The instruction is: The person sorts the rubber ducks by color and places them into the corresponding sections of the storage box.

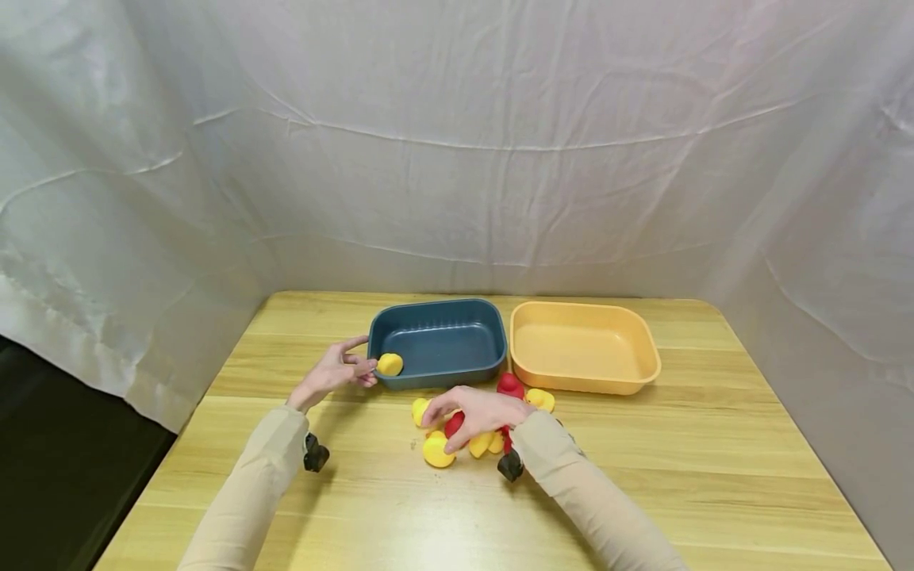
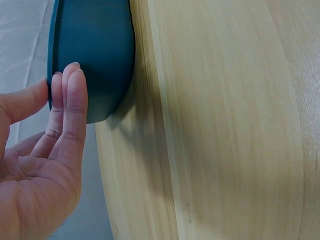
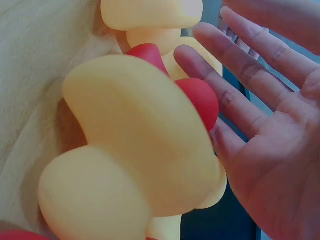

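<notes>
At the left end of a dark blue plastic bin (image 1: 443, 347), my left hand (image 1: 334, 373) pinches the rim, thumb over the top edge and fingers along the outer wall. A yellow rubber duck (image 1: 389, 365) lies inside that bin, in the near left corner by the fingertips. My right hand (image 1: 480, 408) hovers over a cluster of yellow and red ducks, its fingers spread and nothing gripped. Just below it are a red duck (image 1: 455, 426) and a yellow duck (image 1: 438, 450). In the right wrist view, a large yellow duck (image 3: 140, 130) fills the foreground beside the open palm.
An orange bin (image 1: 581, 345) stands right of the blue one, with no duck inside. A red duck (image 1: 510, 385) and a yellow duck (image 1: 540, 399) lie in front of the bins. White curtain (image 1: 485, 182) encloses the back and sides of the wooden table (image 1: 371, 507).
</notes>
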Demonstrator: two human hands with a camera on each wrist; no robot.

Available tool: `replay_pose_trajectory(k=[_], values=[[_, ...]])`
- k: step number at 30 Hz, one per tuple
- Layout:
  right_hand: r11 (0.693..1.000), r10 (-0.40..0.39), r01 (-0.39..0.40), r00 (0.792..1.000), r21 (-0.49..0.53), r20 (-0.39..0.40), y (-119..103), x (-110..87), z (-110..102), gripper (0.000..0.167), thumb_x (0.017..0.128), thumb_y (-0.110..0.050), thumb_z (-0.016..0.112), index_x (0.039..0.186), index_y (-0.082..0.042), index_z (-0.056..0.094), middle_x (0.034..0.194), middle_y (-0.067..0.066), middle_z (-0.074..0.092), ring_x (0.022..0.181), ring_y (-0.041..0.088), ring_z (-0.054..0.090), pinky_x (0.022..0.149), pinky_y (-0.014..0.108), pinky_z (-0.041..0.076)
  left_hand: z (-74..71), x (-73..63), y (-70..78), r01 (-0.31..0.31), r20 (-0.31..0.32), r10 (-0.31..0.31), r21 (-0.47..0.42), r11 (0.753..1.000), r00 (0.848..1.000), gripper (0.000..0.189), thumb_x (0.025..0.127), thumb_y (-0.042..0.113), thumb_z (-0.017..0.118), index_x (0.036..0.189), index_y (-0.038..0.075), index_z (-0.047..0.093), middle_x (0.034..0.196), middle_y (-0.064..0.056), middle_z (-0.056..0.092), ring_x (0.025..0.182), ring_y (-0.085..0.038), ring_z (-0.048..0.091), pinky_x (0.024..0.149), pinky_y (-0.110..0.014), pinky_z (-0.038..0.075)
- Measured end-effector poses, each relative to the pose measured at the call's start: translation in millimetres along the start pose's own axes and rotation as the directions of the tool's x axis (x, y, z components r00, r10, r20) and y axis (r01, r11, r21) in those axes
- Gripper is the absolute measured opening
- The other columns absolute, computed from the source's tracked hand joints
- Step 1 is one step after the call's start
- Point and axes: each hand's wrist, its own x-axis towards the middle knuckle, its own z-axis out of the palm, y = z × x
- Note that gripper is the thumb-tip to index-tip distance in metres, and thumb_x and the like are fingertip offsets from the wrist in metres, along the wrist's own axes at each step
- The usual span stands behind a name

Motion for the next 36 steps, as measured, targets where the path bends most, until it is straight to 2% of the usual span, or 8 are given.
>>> replay_pose_trajectory(k=[9,13,22,31,36], values=[[0.997,-0.012,0.016,0.998,-0.069,0.058,5.4,8.8,-0.2,0.041,0.083,-0.006,0.082,0.121,-0.003,0.067,0.122,0.014,0.071,0.117,0.024,0.064,0.106,0.024,0.052,0.2,-0.2,0.3,0.000,-0.004,0.000,-0.005,1.000,1.000,0.074,0.099,0.003,0.059,0.157,-0.009,0.015,0.097,-0.018,0.073,0.079,-0.019,0.074,0.085,-0.045,0.064],[0.996,0.011,-0.003,0.997,-0.093,0.080,5.1,14.7,0.8,0.039,0.082,-0.005,0.083,0.118,-0.005,0.068,0.119,0.010,0.072,0.114,0.018,0.064,0.104,0.020,0.051,0.3,-0.4,0.6,0.004,-0.003,-0.004,-0.004,1.000,1.000,0.073,0.099,0.002,0.059,0.157,-0.009,0.015,0.097,-0.020,0.072,0.079,-0.018,0.073,0.085,-0.044,0.064],[0.994,0.069,-0.058,0.991,-0.097,0.111,1.4,21.0,3.0,0.039,0.080,-0.001,0.083,0.117,-0.005,0.069,0.118,0.007,0.072,0.110,0.010,0.064,0.102,0.020,0.050,0.1,0.2,0.3,-0.008,0.002,0.008,-0.004,1.000,1.000,0.073,0.100,0.001,0.058,0.157,-0.010,0.014,0.094,-0.015,0.072,0.080,-0.019,0.074,0.085,-0.045,0.064],[0.993,0.062,-0.050,0.991,-0.103,0.119,2.3,23.2,4.0,0.039,0.079,-0.001,0.083,0.116,-0.005,0.071,0.114,0.006,0.073,0.099,0.001,0.061,0.098,0.021,0.053,0.1,0.9,-0.2,-0.011,0.003,0.011,-0.003,1.000,1.000,0.073,0.099,0.001,0.058,0.157,-0.010,0.014,0.093,-0.014,0.072,0.080,-0.021,0.074,0.084,-0.045,0.064],[0.994,0.061,-0.050,0.992,-0.096,0.110,1.2,23.0,3.6,0.040,0.079,-0.003,0.084,0.117,-0.005,0.071,0.114,0.006,0.073,0.100,0.002,0.062,0.098,0.021,0.053,0.1,1.0,-0.7,-0.011,0.001,0.011,-0.003,1.000,1.000,0.073,0.099,0.001,0.058,0.156,-0.010,0.014,0.094,-0.015,0.073,0.079,-0.020,0.074,0.084,-0.045,0.065]])
